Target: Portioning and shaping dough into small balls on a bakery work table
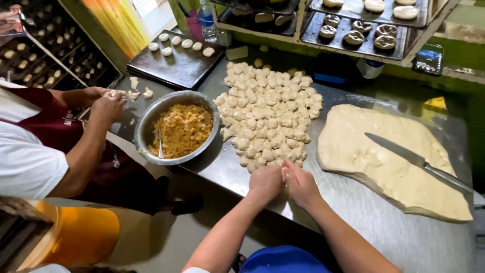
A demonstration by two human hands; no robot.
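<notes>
My left hand (265, 183) and my right hand (299, 183) are pressed together at the near edge of a heap of small cut dough pieces (268, 114) on a steel table (353, 217). Both hands pinch one small dough piece (283, 175) between them. A round metal bowl (151, 119) with orange crumbly filling (183, 130) and a fork (160, 144) stands to the left of the heap.
A big flat slab of dough (384, 156) lies at the right with a long knife (419, 163) on it. A dark tray (177, 63) holds several dough balls. A co-worker's hands (106, 101) work dough at the left. Racks of trays (364, 25) stand behind.
</notes>
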